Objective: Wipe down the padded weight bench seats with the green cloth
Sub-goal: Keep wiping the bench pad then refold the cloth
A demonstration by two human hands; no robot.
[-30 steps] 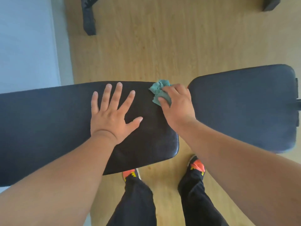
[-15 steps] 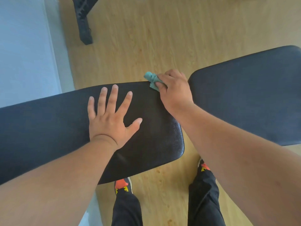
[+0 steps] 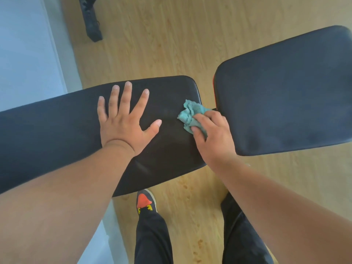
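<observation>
Two black padded bench pads lie below me, with a narrow gap between them. The long pad [image 3: 57, 134] runs from the left edge to the middle. The shorter pad [image 3: 285, 96] fills the right side. My left hand [image 3: 123, 119] rests flat on the long pad with fingers spread. My right hand [image 3: 211, 134] presses the crumpled green cloth [image 3: 190, 115] onto the right end of the long pad, close to the gap. Part of the cloth is hidden under my fingers.
Light wooden floor [image 3: 171, 44] surrounds the bench. A black equipment foot [image 3: 91, 21] stands on the floor at the top left. A pale wall [image 3: 24, 54] runs along the left. My legs and one orange-toed shoe [image 3: 145, 201] stand below the pads.
My right hand has drawn the cloth from the pad's far corner back toward me along its right end. The left hand has stayed flat on the pad. The camera view has shifted.
</observation>
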